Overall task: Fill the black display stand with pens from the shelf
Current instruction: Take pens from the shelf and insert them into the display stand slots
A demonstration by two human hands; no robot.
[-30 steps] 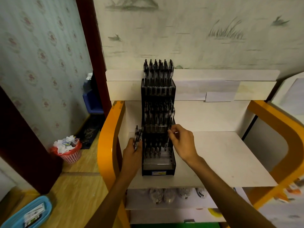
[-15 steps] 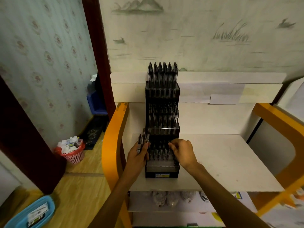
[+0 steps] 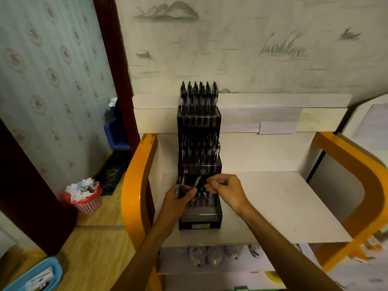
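On the white shelf, a black display stand is standing upright near the left edge, its back towards the papered wall. Three stepped tiers are showing: the top and middle tiers are carrying rows of dark pens standing on end, and the lowest tier is holding a shorter row with bare room in front of it.

Both hands are working right at the front of the lowest tier. The left hand is sitting just beside the stand's left front corner, its fingers curling round a small bundle of pens that is poking up above the knuckles. One pen from that side is leaning out to the right, tilted across the face of the stand.

The right hand is hovering over the lowest tier from the right, fingers bent inward with thumb and forefinger drawn close together near the tip of the tilted pen. Motion blur is hiding whether they are actually pinching it, so I cannot tell.

Orange curved side rails are framing the shelf, and a pink bin full of paper scraps is sitting on the wooden floor to the left.
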